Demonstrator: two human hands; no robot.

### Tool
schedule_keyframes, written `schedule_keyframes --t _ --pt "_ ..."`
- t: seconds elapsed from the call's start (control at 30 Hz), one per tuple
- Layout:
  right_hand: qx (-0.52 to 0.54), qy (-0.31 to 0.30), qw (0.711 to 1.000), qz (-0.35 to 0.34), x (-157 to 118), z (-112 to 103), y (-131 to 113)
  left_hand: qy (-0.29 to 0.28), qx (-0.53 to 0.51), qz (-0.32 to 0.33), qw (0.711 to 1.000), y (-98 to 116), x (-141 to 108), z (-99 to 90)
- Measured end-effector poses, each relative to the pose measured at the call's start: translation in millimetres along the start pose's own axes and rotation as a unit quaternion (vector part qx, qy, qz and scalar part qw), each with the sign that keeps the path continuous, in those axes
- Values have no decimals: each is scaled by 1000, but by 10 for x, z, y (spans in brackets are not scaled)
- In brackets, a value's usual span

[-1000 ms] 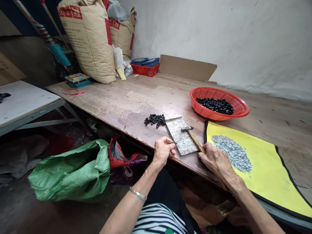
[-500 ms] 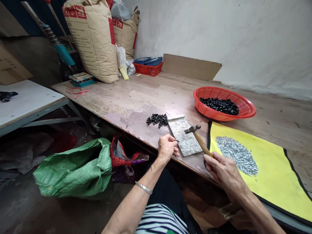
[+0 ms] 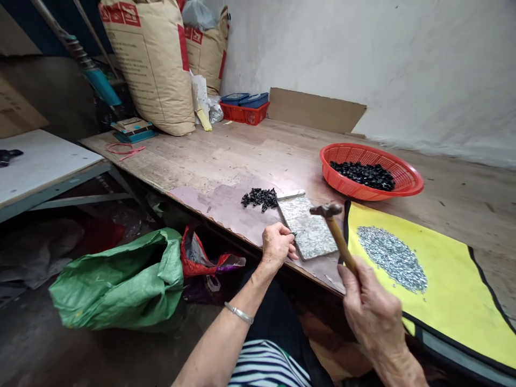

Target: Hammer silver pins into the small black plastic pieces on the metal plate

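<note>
You're working with a hammer whose smooth, varnished wooden handle meets a dull steel head. The mottled grey metal plate looks rough and matt, the small black pieces glossy. The red plastic mesh basket shines, while the worn wooden bench top stays matt.

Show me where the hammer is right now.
In the head view, the hammer is gripped in the right hand, its head over the slab, beside the yellow mat.
</note>
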State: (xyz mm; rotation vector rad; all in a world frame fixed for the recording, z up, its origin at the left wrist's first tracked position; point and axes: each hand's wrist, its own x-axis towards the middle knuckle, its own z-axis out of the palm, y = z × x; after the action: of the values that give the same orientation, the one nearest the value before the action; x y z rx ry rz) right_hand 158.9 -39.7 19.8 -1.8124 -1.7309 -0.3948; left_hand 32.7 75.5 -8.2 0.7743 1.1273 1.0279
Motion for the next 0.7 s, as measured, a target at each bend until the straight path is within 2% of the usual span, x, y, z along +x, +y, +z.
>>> schedule_keyframes --t 0.13,0.27,0.47,0.6,0.7 --pt "-97 -81 991 -50 -32 49 -46 3 -7 1 1000 18 6 8" --pt "-102 -11 992 -66 11 19 -23 -3 -11 3 1000 19 22 1" --pt "-75 -2 994 -75 58 -48 -34 -10 -7 -4 1000 19 29 -15" --pt "-60 63 994 -65 8 0 -81 -13 -3 -6 1000 28 32 -16" --pt "-114 7 990 -88 -30 61 -95 -9 -6 -4 1000 32 38 -11"
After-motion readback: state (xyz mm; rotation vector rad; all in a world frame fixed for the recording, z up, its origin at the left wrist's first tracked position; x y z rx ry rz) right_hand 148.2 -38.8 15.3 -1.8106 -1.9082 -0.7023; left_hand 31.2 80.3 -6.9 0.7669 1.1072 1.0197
